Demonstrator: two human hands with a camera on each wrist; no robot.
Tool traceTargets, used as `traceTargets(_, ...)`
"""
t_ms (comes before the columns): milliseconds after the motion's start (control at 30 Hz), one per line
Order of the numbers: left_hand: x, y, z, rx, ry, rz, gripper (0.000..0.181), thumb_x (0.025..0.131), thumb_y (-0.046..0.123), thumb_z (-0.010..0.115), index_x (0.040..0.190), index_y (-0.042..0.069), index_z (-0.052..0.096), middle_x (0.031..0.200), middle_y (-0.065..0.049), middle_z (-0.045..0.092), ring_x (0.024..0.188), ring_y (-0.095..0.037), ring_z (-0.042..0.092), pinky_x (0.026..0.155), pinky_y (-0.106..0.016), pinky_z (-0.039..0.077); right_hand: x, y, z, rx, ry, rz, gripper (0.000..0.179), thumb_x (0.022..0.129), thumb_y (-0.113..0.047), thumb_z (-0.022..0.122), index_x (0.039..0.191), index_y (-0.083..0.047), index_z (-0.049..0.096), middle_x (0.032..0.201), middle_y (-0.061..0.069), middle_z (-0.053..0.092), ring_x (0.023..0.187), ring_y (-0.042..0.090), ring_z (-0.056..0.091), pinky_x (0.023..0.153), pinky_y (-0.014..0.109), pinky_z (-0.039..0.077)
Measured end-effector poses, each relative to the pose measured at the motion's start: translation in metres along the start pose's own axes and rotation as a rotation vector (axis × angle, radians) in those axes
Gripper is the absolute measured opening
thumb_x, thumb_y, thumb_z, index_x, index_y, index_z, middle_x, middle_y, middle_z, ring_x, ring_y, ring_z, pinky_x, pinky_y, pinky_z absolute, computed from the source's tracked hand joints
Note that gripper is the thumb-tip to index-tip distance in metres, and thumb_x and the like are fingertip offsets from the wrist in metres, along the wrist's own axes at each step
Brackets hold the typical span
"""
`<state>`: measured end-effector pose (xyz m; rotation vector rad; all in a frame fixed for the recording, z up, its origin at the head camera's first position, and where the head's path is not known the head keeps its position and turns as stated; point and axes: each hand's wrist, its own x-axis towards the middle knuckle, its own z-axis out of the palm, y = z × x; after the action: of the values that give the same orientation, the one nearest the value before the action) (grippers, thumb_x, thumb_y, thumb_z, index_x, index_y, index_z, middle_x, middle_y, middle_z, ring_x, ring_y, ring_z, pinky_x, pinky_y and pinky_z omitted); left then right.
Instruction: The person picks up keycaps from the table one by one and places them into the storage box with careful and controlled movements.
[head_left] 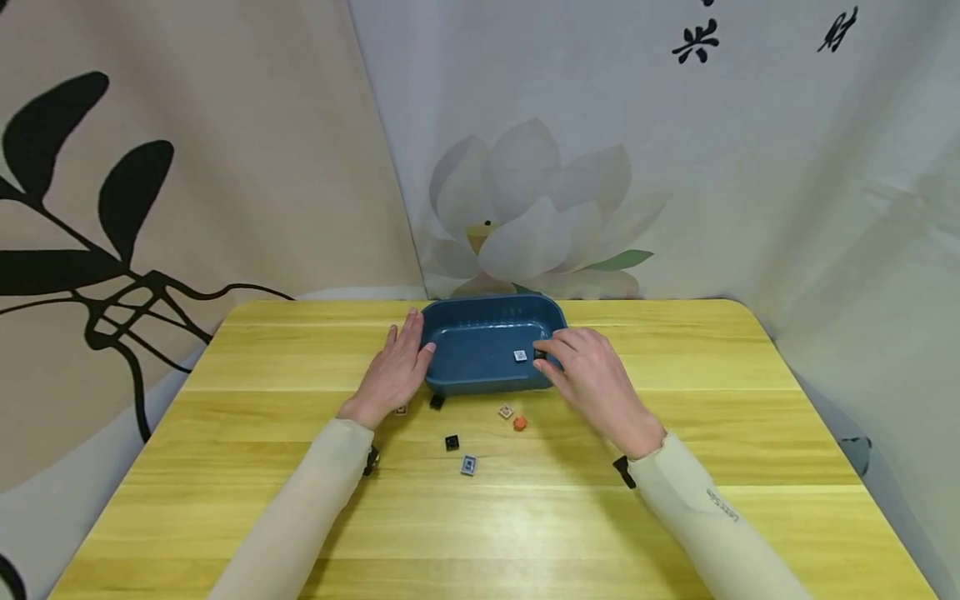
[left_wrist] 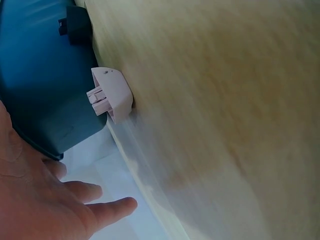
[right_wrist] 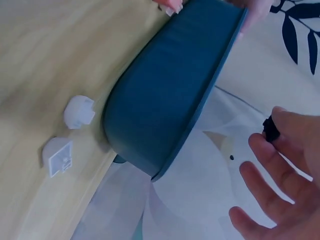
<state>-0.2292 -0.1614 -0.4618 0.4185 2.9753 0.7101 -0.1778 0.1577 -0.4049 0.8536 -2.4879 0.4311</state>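
A dark blue basin (head_left: 487, 387) sits near the back edge of the table. My left hand (head_left: 392, 367) rests along its left rim, fingers straight. At the basin's right side, thumb and forefinger of my right hand (head_left: 596, 383) pinch a small black keycap (right_wrist: 271, 130), held by the rim. Inside the basin lies a white keycap (head_left: 521, 356). In front of it on the table are a pale pink keycap (left_wrist: 116, 92), black keycaps (head_left: 452, 442), a grey-blue keycap (head_left: 468, 465), a whitish keycap (head_left: 506, 412) and an orange piece (head_left: 520, 423).
The wooden table (head_left: 675, 533) reaches back to a printed curtain (head_left: 300, 150). Two white keycaps (right_wrist: 78, 112) lie on the table beside the basin in the right wrist view; my right hand or arm seems to hide them from the head camera.
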Motion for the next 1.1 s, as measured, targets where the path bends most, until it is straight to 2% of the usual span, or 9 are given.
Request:
traceTargets(267,-0.002,0.001,0.001,-0.017,-0.007,-0.012,0.067,0.114,0.043,0.024,0.166,0.004,0.005,0.174,-0.010,-0.004,0.155,-0.050,0.006,0.116,-0.070,0.024,0.018,0.011,0.018,-0.024,-0.012,0.084,0.025,0.097,-0.023,0.076,0.115,-0.006,0.077,0.102,0.007,0.073,0.097,0.029,0.066,0.093,0.047,0.053)
traceTargets(633,-0.002,0.001,0.001,-0.013,0.005,-0.009,0.068,0.114,0.046,0.021,0.166,0.005,0.005,0.174,-0.011,-0.002,0.155,-0.049,0.008,0.116,-0.069,0.025,0.035,0.019,0.038,-0.096,-0.041,0.132,0.022,0.096,-0.021,0.077,0.112,-0.005,0.077,0.104,0.009,0.074,0.100,0.031,0.066,0.092,0.049,0.053)
traceTargets(900,-0.002,0.000,0.001,-0.016,0.011,-0.012,0.068,0.114,0.045,0.021,0.166,0.005,0.005,0.174,-0.011,-0.002,0.155,-0.048,0.007,0.117,-0.068,0.024,0.048,0.021,0.052,-0.128,-0.117,0.167,0.023,0.096,-0.020,0.078,0.115,-0.007,0.078,0.108,0.009,0.074,0.104,0.031,0.066,0.096,0.052,0.052)
traceTargets(1100,-0.002,0.002,0.000,-0.025,0.013,-0.017,0.066,0.115,0.040,0.026,0.166,0.005,0.005,0.174,-0.012,-0.001,0.155,-0.049,0.008,0.116,-0.071,0.024,0.058,0.019,0.061,-0.152,-0.220,0.185,0.023,0.099,-0.023,0.074,0.117,-0.009,0.078,0.111,0.008,0.073,0.107,0.031,0.066,0.100,0.054,0.050)
